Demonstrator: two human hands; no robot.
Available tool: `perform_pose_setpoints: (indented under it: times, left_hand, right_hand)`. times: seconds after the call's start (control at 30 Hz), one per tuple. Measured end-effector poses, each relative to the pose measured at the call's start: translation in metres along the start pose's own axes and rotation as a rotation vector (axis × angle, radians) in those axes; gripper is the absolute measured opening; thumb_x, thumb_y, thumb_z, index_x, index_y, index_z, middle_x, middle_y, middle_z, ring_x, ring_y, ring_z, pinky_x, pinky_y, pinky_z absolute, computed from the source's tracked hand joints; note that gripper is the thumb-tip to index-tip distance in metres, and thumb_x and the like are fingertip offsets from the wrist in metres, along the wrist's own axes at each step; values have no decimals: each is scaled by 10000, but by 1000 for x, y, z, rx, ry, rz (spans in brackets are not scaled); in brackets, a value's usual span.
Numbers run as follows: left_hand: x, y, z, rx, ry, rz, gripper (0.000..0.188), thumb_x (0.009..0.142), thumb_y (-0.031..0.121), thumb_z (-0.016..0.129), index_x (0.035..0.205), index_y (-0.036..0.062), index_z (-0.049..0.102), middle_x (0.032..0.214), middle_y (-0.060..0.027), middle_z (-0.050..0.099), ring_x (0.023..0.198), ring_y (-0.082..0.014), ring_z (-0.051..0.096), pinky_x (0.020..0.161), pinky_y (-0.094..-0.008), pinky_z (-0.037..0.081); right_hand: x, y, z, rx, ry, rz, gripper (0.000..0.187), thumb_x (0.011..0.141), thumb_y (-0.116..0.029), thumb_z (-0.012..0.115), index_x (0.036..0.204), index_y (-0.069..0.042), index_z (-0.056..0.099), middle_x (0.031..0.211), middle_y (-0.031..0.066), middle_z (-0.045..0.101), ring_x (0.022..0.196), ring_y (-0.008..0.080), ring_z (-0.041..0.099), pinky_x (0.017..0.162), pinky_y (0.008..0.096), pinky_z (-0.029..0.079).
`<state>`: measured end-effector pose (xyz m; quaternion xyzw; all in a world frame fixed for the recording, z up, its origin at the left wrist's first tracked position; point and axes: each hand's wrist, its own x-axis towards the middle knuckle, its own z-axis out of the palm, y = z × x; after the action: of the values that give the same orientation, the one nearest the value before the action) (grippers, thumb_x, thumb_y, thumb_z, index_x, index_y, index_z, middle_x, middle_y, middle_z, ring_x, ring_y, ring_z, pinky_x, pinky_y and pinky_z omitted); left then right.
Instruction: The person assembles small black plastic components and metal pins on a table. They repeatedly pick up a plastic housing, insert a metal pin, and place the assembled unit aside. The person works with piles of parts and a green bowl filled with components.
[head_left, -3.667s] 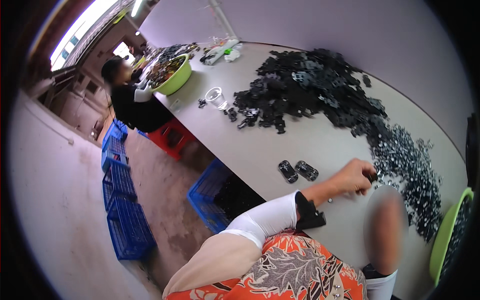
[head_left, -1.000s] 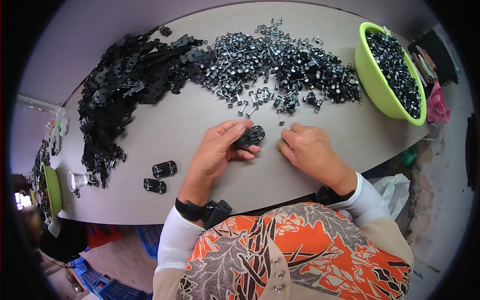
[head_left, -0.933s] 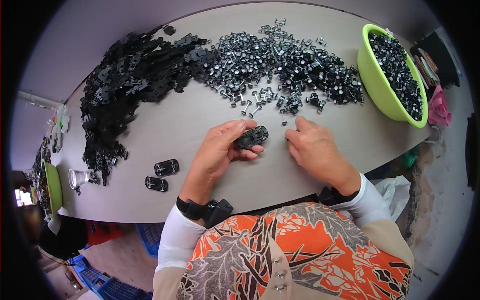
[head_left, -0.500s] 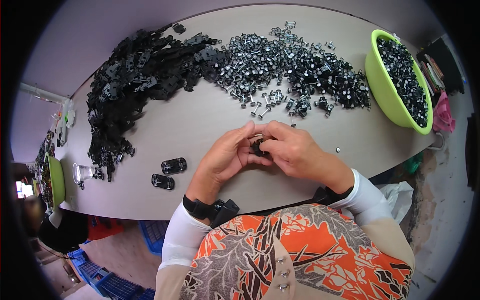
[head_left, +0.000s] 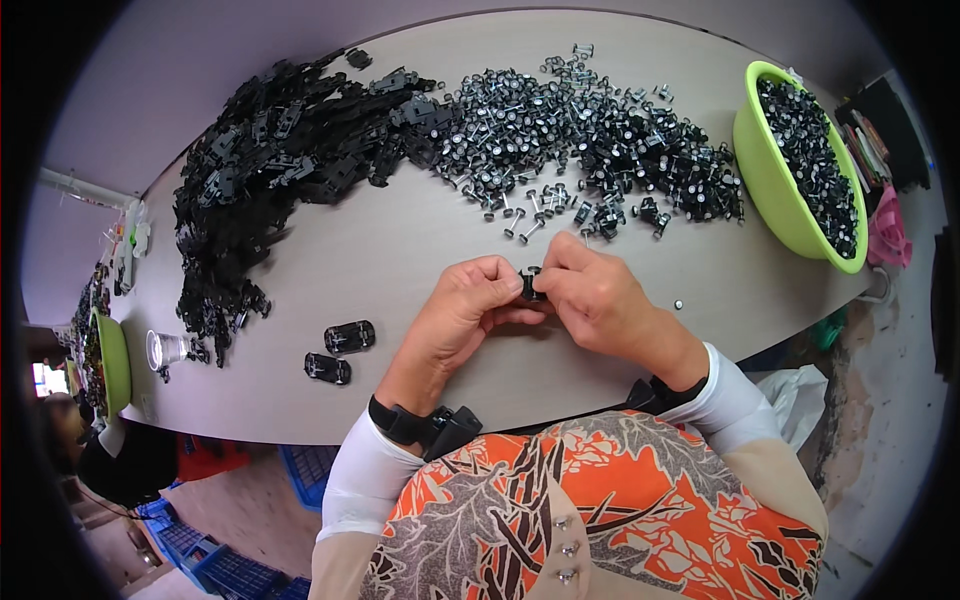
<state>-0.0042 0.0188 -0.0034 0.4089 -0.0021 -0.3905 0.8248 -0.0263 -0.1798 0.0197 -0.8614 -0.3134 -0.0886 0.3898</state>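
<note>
My left hand and my right hand meet over the table and pinch a small black toy car chassis from both sides. Fingers cover much of it, but a wheel shows at its far end. Left of my left hand lie two black toy car chassis with wheels, one farther and one nearer. Beyond my hands spreads a heap of wheel axles, metal rods with black wheels. A few loose axles lie closest to my fingers.
A big pile of black plastic chassis parts covers the table's far left. At right stands a green basin full of wheeled parts. One loose wheel lies right of my right hand. A clear cup and another green basin are at left.
My left fingers have closed from a cupped pose into a pinch on the chassis. The chassis now shows more between my fingertips, and my right hand has shifted slightly.
</note>
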Motion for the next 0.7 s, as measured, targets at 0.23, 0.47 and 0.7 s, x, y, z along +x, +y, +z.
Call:
perform_pose_setpoints:
  times: [0.23,0.47,0.7]
  left_hand:
    - [-3,4,0,71,-17,12,129,890,124,609,811,38,554,862,-64,628,812,-201,668,766,-334,569]
    - [-14,3,13,390,206,47,185,763,24,681,741,52,499,717,-47,600,622,-138,613,580,-279,526]
    - [-72,20,-5,755,614,211,156,679,-5,632,655,43,485,556,11,523,483,-65,504,445,-218,379]
  right_hand:
    - [9,-2,-3,89,-43,-125,219,680,70,590,873,-33,611,771,95,504,608,266,557,508,358,445]
    - [7,-8,8,314,-8,-126,325,716,60,587,1020,-54,593,830,89,553,658,287,587,552,353,475]
    - [-1,24,-38,-190,-24,85,143,731,37,571,865,-11,564,887,121,539,758,325,603,619,407,502]
